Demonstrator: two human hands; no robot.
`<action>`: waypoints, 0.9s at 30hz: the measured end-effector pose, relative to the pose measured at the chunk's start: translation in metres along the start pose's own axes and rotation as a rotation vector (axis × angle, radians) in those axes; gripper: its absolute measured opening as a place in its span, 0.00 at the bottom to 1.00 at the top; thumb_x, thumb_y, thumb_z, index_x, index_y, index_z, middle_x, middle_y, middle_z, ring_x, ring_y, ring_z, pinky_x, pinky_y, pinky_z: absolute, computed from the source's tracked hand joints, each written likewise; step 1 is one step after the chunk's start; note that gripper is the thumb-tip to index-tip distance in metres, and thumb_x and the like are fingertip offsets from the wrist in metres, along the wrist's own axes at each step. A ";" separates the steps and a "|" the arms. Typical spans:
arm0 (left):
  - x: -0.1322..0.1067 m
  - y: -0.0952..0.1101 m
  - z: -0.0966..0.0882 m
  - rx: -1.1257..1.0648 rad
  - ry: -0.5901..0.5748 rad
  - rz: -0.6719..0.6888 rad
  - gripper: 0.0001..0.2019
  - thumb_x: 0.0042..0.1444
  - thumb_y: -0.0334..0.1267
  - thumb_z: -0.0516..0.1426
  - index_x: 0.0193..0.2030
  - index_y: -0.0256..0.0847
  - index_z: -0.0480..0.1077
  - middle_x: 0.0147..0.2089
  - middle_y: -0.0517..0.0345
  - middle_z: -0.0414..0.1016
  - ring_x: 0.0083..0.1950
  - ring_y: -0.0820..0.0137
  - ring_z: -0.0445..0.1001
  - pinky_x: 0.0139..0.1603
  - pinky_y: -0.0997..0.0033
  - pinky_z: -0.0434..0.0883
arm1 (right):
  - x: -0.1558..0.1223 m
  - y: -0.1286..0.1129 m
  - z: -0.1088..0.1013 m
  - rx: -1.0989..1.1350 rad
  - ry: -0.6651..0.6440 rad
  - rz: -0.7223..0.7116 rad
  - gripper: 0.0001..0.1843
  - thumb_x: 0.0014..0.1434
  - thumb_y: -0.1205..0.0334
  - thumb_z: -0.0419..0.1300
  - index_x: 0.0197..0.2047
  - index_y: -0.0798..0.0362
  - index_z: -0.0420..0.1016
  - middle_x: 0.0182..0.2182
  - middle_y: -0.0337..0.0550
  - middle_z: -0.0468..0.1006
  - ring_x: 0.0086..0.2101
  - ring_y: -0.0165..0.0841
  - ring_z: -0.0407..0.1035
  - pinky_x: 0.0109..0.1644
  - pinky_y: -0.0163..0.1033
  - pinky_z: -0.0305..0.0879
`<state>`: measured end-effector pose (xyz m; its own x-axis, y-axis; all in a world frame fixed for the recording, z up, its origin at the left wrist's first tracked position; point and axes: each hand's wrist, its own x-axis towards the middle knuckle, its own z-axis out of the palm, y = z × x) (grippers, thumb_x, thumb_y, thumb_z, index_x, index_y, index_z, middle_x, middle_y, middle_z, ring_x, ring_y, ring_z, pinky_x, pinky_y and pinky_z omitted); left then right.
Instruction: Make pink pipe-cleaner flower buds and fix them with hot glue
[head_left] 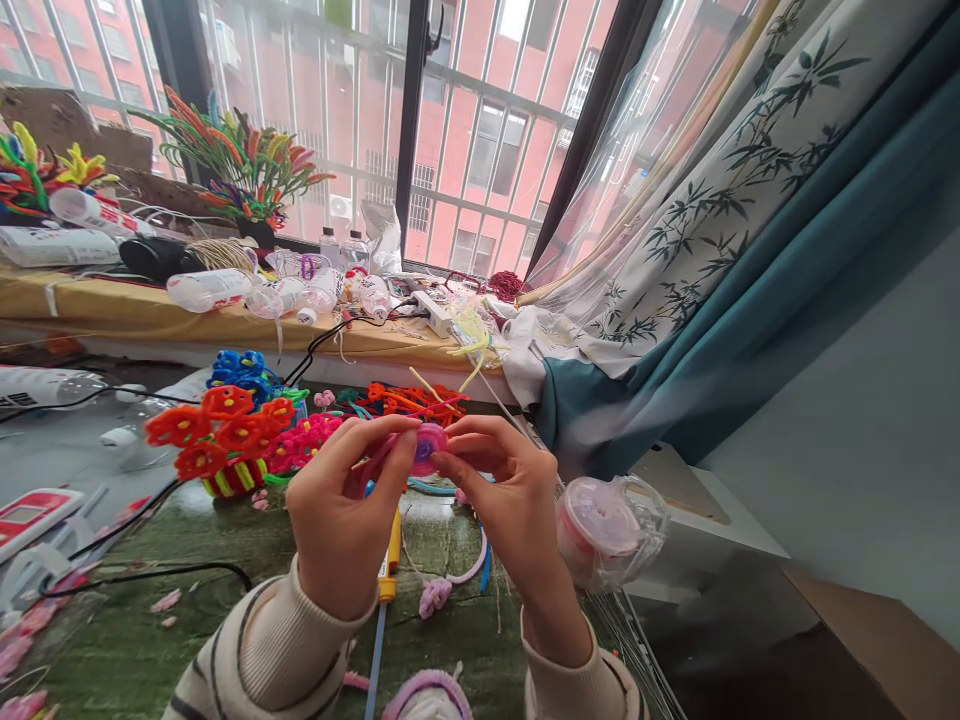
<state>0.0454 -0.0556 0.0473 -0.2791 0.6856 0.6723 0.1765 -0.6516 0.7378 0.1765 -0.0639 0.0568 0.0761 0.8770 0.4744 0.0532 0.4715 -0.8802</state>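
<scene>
Both my hands are raised over the table, pinching a small pink coil of pipe cleaner [426,448] with a purple centre between their fingertips. My left hand [345,495] holds its left side, and my right hand [502,480] grips its right side. Below them lie a yellow-handled tool [388,565] and a pale pink pipe-cleaner stem with a curled end [435,596]. Just beyond my left hand stand bunches of orange [214,435] and pink [304,443] pipe-cleaner flowers. The coil's inner turns are partly hidden by my fingers.
A green mat [172,560] covers the table, with black cables [150,572] across it. A plastic-wrapped spool [604,532] sits right of my right hand, beside a wire rack [637,640]. Plastic bottles [208,289] and a power strip [435,313] lie on the windowsill beyond.
</scene>
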 end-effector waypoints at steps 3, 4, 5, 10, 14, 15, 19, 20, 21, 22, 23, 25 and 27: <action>-0.001 -0.003 -0.001 -0.003 -0.022 -0.022 0.03 0.56 0.33 0.62 0.37 0.44 0.77 0.36 0.61 0.78 0.35 0.74 0.77 0.35 0.78 0.75 | 0.000 0.000 -0.001 0.017 -0.014 0.006 0.11 0.52 0.59 0.71 0.37 0.50 0.76 0.29 0.38 0.83 0.29 0.33 0.78 0.30 0.33 0.76; -0.001 -0.004 -0.002 0.002 -0.023 -0.032 0.03 0.56 0.34 0.62 0.37 0.44 0.77 0.36 0.62 0.78 0.35 0.74 0.77 0.36 0.78 0.76 | 0.000 0.000 -0.002 0.016 -0.016 0.007 0.11 0.52 0.60 0.71 0.37 0.50 0.76 0.30 0.38 0.83 0.29 0.33 0.78 0.32 0.34 0.76; -0.001 -0.004 -0.002 0.012 -0.022 -0.044 0.03 0.55 0.34 0.63 0.37 0.43 0.77 0.36 0.62 0.78 0.35 0.74 0.77 0.36 0.78 0.76 | 0.001 0.000 -0.002 0.012 -0.019 0.005 0.11 0.52 0.60 0.71 0.37 0.50 0.76 0.30 0.38 0.83 0.29 0.33 0.79 0.33 0.34 0.77; 0.004 -0.003 -0.007 0.100 -0.101 -0.065 0.05 0.54 0.39 0.64 0.37 0.42 0.76 0.34 0.61 0.80 0.33 0.72 0.78 0.35 0.76 0.76 | 0.001 -0.001 -0.006 -0.064 -0.029 -0.046 0.08 0.54 0.60 0.69 0.38 0.49 0.76 0.31 0.38 0.83 0.32 0.34 0.79 0.40 0.37 0.78; 0.015 0.002 -0.013 0.213 -0.214 0.021 0.06 0.54 0.41 0.63 0.32 0.43 0.75 0.28 0.63 0.78 0.26 0.74 0.74 0.25 0.77 0.70 | 0.001 -0.003 -0.009 -0.139 -0.027 -0.106 0.07 0.55 0.63 0.68 0.38 0.49 0.77 0.31 0.37 0.83 0.32 0.33 0.80 0.39 0.35 0.77; 0.018 0.002 -0.015 0.233 -0.234 0.043 0.06 0.54 0.42 0.63 0.31 0.43 0.75 0.28 0.63 0.78 0.25 0.74 0.73 0.25 0.76 0.69 | 0.001 -0.003 -0.010 -0.156 -0.030 -0.117 0.07 0.55 0.63 0.68 0.38 0.49 0.77 0.31 0.37 0.83 0.32 0.33 0.80 0.40 0.34 0.77; 0.022 0.004 -0.019 0.234 -0.272 0.026 0.05 0.54 0.41 0.62 0.31 0.43 0.75 0.28 0.64 0.76 0.25 0.73 0.73 0.27 0.75 0.69 | 0.000 -0.002 -0.012 -0.201 -0.051 -0.150 0.06 0.55 0.65 0.68 0.38 0.49 0.77 0.31 0.36 0.83 0.33 0.33 0.80 0.39 0.33 0.77; 0.021 0.004 -0.019 0.231 -0.274 0.004 0.05 0.54 0.41 0.62 0.32 0.43 0.75 0.28 0.64 0.76 0.26 0.73 0.74 0.28 0.75 0.69 | -0.001 -0.002 -0.012 -0.206 -0.056 -0.158 0.07 0.55 0.66 0.68 0.38 0.50 0.77 0.31 0.36 0.83 0.33 0.33 0.80 0.39 0.33 0.77; 0.020 0.004 -0.019 0.226 -0.272 -0.020 0.05 0.55 0.41 0.62 0.31 0.43 0.74 0.28 0.64 0.77 0.27 0.73 0.75 0.29 0.75 0.69 | -0.001 -0.002 -0.012 -0.210 -0.061 -0.166 0.07 0.55 0.66 0.68 0.38 0.50 0.77 0.31 0.36 0.83 0.33 0.32 0.80 0.39 0.32 0.77; 0.019 0.004 -0.018 0.217 -0.267 -0.041 0.06 0.55 0.41 0.62 0.32 0.43 0.74 0.29 0.63 0.77 0.28 0.72 0.75 0.30 0.74 0.70 | -0.001 -0.002 -0.012 -0.212 -0.064 -0.173 0.08 0.55 0.67 0.68 0.38 0.50 0.77 0.31 0.35 0.83 0.33 0.32 0.80 0.39 0.31 0.77; 0.018 0.004 -0.018 0.204 -0.261 -0.059 0.06 0.55 0.42 0.62 0.32 0.43 0.74 0.29 0.63 0.77 0.28 0.72 0.75 0.30 0.74 0.70 | -0.001 -0.002 -0.012 -0.213 -0.064 -0.182 0.08 0.54 0.68 0.69 0.38 0.50 0.77 0.31 0.35 0.83 0.32 0.31 0.80 0.39 0.31 0.77; 0.016 0.004 -0.016 0.168 -0.246 -0.086 0.06 0.54 0.42 0.62 0.32 0.43 0.75 0.30 0.63 0.77 0.29 0.72 0.76 0.31 0.74 0.71 | 0.000 -0.002 -0.012 -0.211 -0.058 -0.201 0.09 0.54 0.69 0.69 0.38 0.50 0.77 0.31 0.35 0.83 0.32 0.30 0.80 0.39 0.29 0.76; 0.015 0.004 -0.015 0.140 -0.238 -0.104 0.06 0.54 0.42 0.62 0.33 0.43 0.75 0.31 0.63 0.77 0.30 0.71 0.76 0.31 0.74 0.71 | 0.000 -0.003 -0.012 -0.205 -0.054 -0.219 0.09 0.53 0.70 0.69 0.37 0.50 0.77 0.31 0.35 0.83 0.32 0.29 0.80 0.39 0.27 0.76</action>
<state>0.0277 -0.0532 0.0596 -0.0759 0.8141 0.5757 0.2917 -0.5340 0.7935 0.1882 -0.0665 0.0593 -0.0124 0.7630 0.6463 0.2625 0.6262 -0.7342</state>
